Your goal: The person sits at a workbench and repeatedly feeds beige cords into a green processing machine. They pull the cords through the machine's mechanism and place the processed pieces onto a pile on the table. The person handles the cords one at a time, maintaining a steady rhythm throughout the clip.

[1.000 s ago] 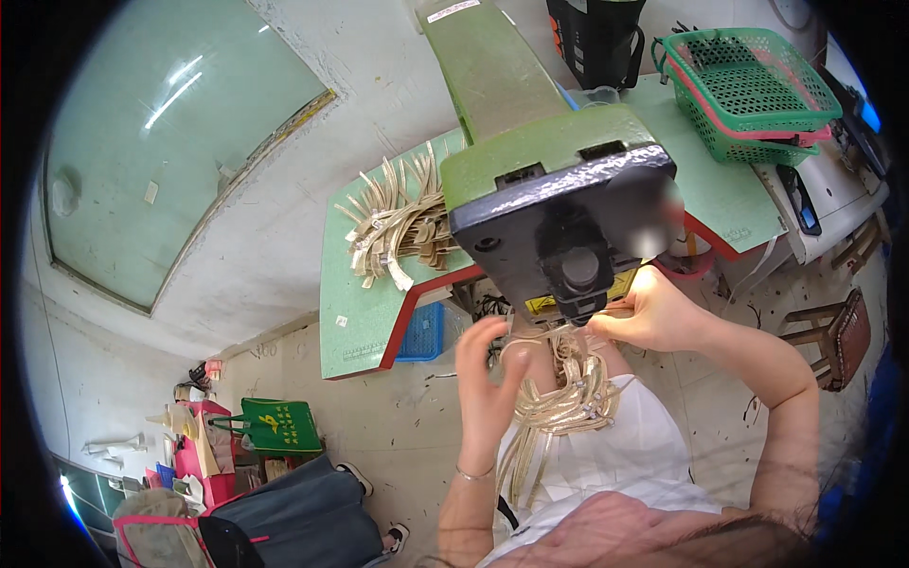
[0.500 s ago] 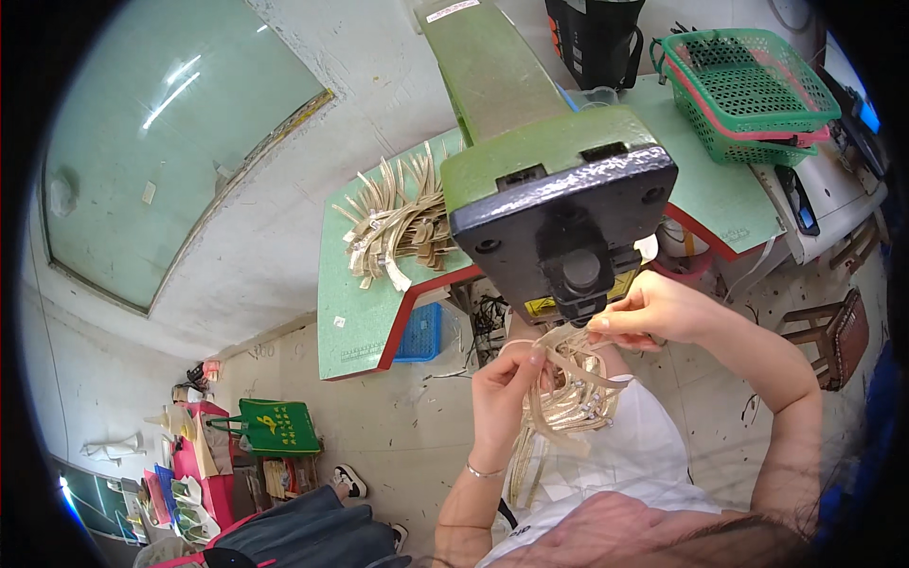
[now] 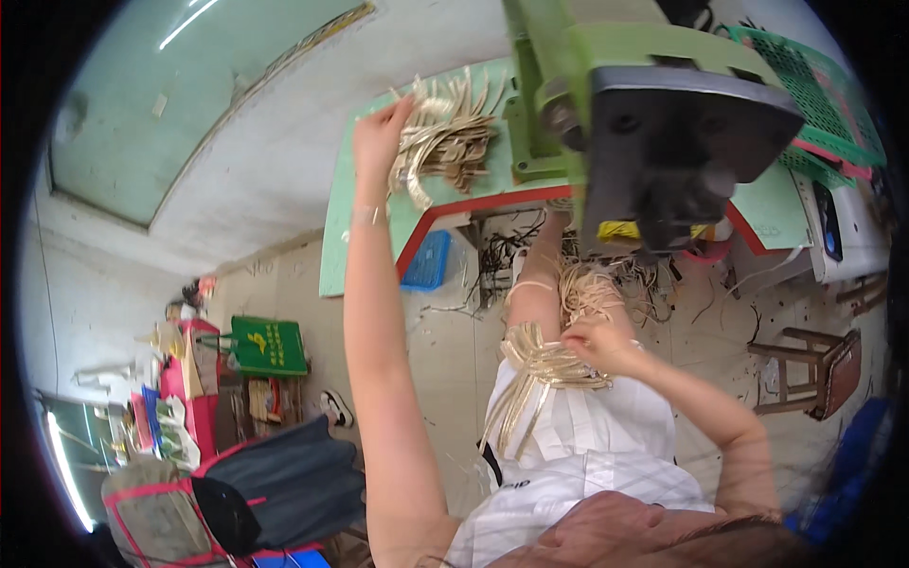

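My left hand (image 3: 381, 140) reaches far out to the table, its fingers closed at the left edge of a pile of gold straps (image 3: 445, 142). What lies between those fingers is hidden. Low over my lap, my right hand (image 3: 598, 346) has its fingers curled on the edge of a bundle of gold straps (image 3: 544, 364), slightly smeared by motion. The bundle drapes over my white clothing, its loose ends hanging to the left. A green machine (image 3: 691, 142) with a black head stands ahead of my right hand, apart from it.
The green tabletop (image 3: 346, 227) has a red edge. Green baskets (image 3: 805, 95) and a phone (image 3: 828, 222) sit at the right. A blue basket (image 3: 426, 260) is below the table, beside dark scraps. A wooden stool (image 3: 819, 374) stands right, a green bag (image 3: 265, 346) left.
My left hand has left the straps over my lap and stretched out to the pile on the table. My right hand has come down from the machine head to the bundle. The view has shifted.
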The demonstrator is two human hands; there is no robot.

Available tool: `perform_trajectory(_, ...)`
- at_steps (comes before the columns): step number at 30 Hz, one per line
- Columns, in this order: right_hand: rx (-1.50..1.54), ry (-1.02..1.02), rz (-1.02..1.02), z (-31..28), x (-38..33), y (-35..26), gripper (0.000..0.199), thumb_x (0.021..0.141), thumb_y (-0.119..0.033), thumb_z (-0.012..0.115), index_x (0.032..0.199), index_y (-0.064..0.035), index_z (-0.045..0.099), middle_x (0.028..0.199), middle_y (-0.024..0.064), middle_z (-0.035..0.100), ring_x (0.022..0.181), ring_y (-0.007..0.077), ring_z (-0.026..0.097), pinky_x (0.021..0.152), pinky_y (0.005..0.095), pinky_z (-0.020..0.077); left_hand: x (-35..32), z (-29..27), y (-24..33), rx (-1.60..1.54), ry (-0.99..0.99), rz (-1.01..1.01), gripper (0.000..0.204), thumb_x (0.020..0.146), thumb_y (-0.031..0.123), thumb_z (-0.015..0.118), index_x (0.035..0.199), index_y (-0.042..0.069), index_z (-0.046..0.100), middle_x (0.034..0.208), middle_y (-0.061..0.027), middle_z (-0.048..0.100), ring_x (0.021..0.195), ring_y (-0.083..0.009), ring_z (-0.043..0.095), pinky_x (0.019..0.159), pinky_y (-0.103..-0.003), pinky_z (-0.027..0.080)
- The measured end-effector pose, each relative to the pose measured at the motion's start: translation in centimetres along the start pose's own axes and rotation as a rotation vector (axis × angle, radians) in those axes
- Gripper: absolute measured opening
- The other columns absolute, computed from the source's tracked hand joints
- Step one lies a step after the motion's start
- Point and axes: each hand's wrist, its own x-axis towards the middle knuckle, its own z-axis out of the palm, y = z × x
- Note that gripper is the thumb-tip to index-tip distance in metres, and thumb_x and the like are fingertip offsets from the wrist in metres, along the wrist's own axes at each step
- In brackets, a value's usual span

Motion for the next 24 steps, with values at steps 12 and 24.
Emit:
perform_trajectory(12,0.165,0.090,-0.016,6.0,0.8,0.5,0.019,0.074,-0.015,0.070,0.084,-0.0044,0.058,0.089,0.0091,0.054,0.089,0.0291,0.051,0.079,0.0368,0.0393,-9.0,3.9,1.3,0.400,0.275,0.407,0.042,0.081,0.024,0.063,0.116,0.003,0.052,0.106,-0.0144,0.054,0.109,-0.0327,0.044,0.093,-0.043,0.033)
perform_trajectory(24,-0.196,-0.553,-0.094,-21.0,4.1,-11.6,0.023,0.082,-0.026,0.061,0.080,-0.0046,0.068,0.065,0.0122,0.062,0.058,0.0259,0.059,0.055,0.0340,0.0460,-24.1,1.7,10.9,-0.537,-0.744,-0.106,0.011,0.086,0.009,0.061,0.084,0.000,0.066,0.076,-0.0015,0.062,0.063,-0.0075,0.059,0.052,-0.020,0.041)
